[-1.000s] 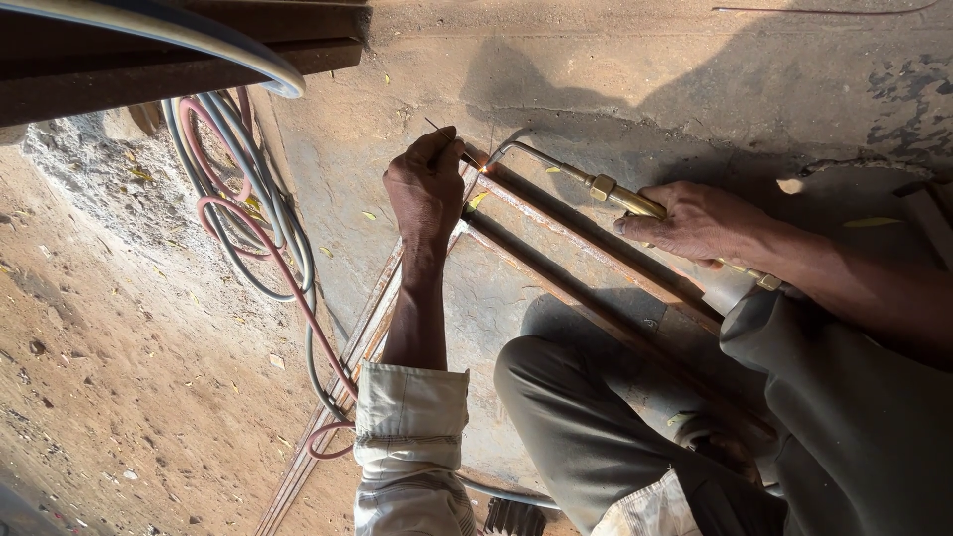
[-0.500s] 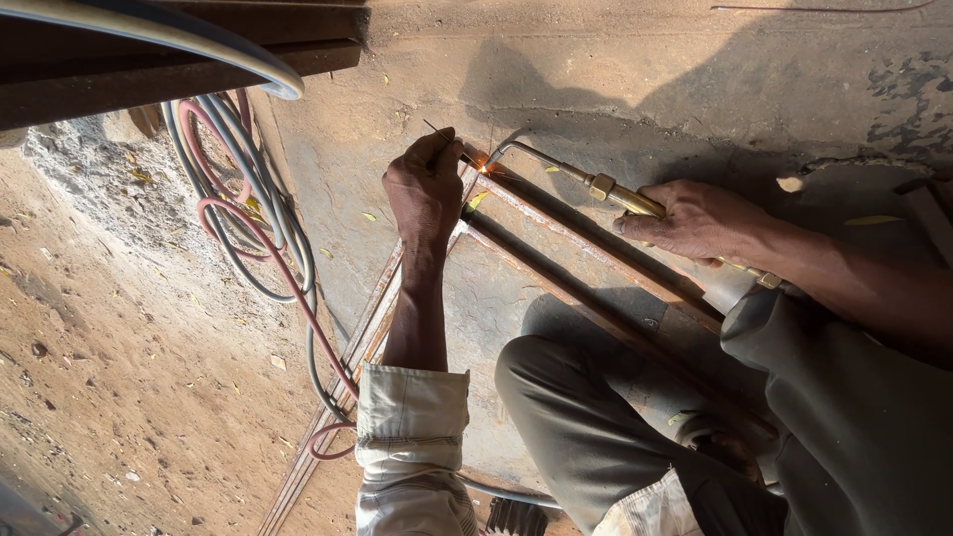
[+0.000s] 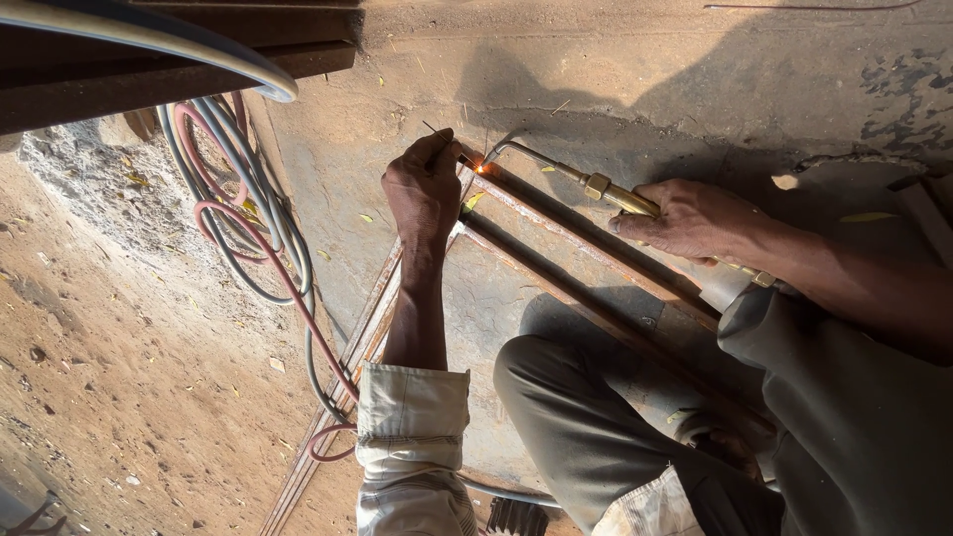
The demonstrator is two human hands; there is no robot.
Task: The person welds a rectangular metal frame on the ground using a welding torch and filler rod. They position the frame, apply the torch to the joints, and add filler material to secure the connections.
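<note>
My left hand pinches a thin filler rod against the corner of a rusty metal bar frame lying on the ground. My right hand grips a brass gas torch by its handle. The torch's bent nozzle points at the frame's corner, where a small orange glow burns just right of my left fingers. My bent knee in dark trousers lies over the lower part of the frame.
Grey and red hoses loop on the ground at the left and run down past my left sleeve. A dark beam crosses the top left. Sandy earth lies at the left, a concrete slab beyond the frame.
Both hands stay almost still. The glow at the frame's corner has grown a little brighter under the nozzle.
</note>
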